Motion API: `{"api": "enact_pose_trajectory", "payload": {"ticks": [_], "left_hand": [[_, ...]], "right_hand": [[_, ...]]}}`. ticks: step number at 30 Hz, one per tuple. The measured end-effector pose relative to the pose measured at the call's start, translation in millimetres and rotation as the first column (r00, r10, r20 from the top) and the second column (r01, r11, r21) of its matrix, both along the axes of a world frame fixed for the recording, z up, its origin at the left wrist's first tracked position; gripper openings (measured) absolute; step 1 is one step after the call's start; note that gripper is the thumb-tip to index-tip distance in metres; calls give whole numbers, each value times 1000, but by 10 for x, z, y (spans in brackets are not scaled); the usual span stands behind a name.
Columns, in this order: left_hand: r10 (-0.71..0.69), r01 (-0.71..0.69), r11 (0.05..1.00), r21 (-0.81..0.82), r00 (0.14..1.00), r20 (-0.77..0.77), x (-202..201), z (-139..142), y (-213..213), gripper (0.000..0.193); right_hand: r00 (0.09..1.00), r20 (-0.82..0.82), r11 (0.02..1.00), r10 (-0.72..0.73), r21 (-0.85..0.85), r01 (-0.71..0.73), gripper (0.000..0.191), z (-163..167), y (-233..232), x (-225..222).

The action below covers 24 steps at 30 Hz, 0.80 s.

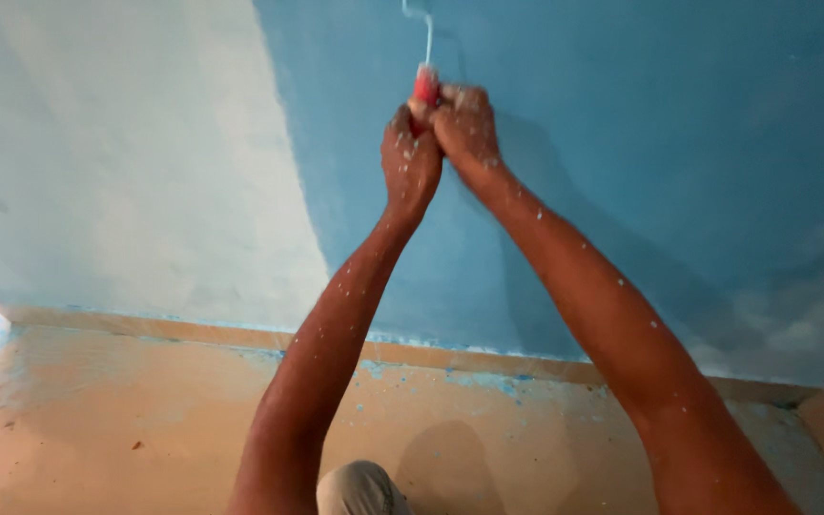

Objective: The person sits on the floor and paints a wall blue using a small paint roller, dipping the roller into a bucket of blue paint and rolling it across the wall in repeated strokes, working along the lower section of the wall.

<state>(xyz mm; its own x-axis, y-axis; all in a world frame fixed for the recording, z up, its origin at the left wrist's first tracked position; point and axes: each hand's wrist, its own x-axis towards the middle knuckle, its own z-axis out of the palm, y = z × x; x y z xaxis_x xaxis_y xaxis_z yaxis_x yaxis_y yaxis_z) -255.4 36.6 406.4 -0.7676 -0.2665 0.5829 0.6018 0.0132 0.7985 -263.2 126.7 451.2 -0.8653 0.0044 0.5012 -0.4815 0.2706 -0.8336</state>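
Observation:
Both arms reach up toward a blue-painted wall [622, 143]. My left hand [409, 162] and my right hand [467, 124] are clasped together around the red handle [425, 86] of a paint roller. Its thin metal rod [428, 38] runs up out of the top of the view, so the roller head is hidden. Both hands and forearms are speckled with pale paint drops.
The left part of the wall [116, 162] is a paler, whitish blue. A tan skirting strip [193, 331] runs along the wall's foot above a tan floor [126, 420] spattered with blue paint. My knee [360, 488] shows at the bottom edge.

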Motion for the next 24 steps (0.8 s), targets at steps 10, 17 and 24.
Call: {"api": "enact_pose_trajectory", "payload": {"ticks": [10, 17, 24], "left_hand": [[-104, 104, 995, 3, 995, 12, -48, 46, -26, 31], [-20, 27, 995, -94, 997, 73, 94, -371, -36, 36], [-19, 23, 995, -99, 999, 33, -173, -25, 14, 35]], "right_hand": [[999, 33, 999, 34, -34, -33, 19, 91, 3, 91], [998, 53, 999, 12, -39, -10, 17, -390, -18, 226], [999, -32, 1000, -26, -6, 26, 22, -29, 52, 39]]}}
